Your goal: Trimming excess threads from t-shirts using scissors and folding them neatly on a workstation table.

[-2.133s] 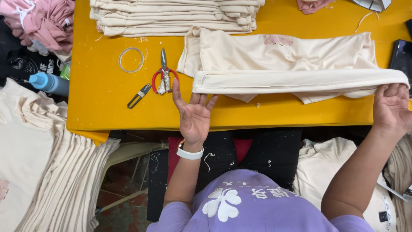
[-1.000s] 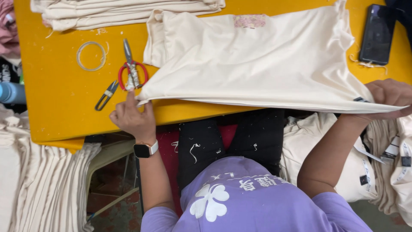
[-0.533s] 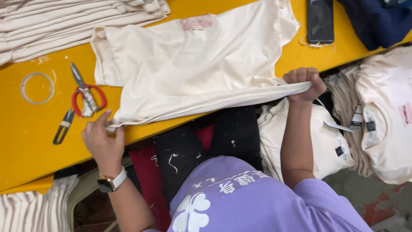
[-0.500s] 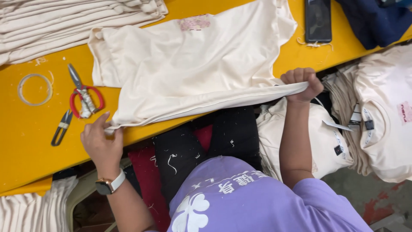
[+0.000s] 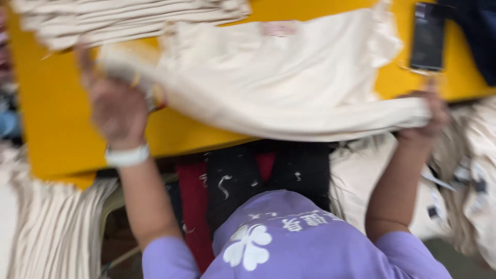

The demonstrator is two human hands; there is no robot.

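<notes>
Both hands grip one cream garment (image 5: pixel 289 88) spread over the yellow table (image 5: pixel 57 119). Our left hand (image 5: pixel 111 106) pinches its left corner, our right hand (image 5: pixel 426 121) clutches the near right edge; blur hides finger detail. A dark phone (image 5: pixel 428 36) lies beyond.

Motion blur smeared the left hand (image 5: pixel 111 106), so its fingers on the cream garment (image 5: pixel 289 88) could not be made out. Above that garment, the folded stack (image 5: pixel 134 18) and the dark phone (image 5: pixel 428 36) were cut by the top edge.
</notes>
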